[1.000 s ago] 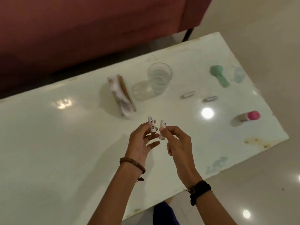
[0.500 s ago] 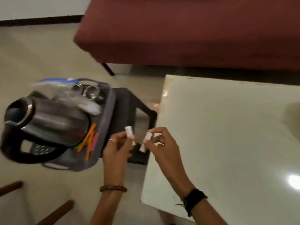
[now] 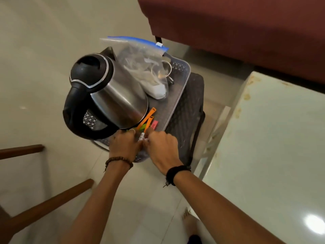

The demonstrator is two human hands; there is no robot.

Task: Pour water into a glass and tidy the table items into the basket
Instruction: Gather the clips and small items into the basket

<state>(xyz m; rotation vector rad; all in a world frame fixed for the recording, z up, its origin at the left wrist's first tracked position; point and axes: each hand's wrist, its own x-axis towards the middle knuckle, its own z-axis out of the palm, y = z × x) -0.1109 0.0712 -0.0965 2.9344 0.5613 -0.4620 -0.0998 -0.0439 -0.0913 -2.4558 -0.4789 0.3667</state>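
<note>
A grey plastic basket (image 3: 178, 80) stands on a dark stool (image 3: 190, 110) beside the white table (image 3: 274, 141). In it lie a steel kettle with a black lid and handle (image 3: 112, 95), a clear zip bag (image 3: 144, 67) and orange and pink clips (image 3: 147, 118). My left hand (image 3: 124, 144) and my right hand (image 3: 162, 148) are knuckles-up and close together over the basket's near corner. A small white labelled tube (image 3: 141, 137) shows between their curled fingers. The fingertips and any second tube are hidden.
A dark red sofa (image 3: 237, 32) runs along the back right. Wooden chair rails (image 3: 45, 205) cross the tiled floor at the lower left. A metal ring object (image 3: 166, 67) lies behind the zip bag in the basket.
My view swung left from the table to the basket. Both hands, each pinching a small white tube, moved from above the table edge down to the basket's near corner.
</note>
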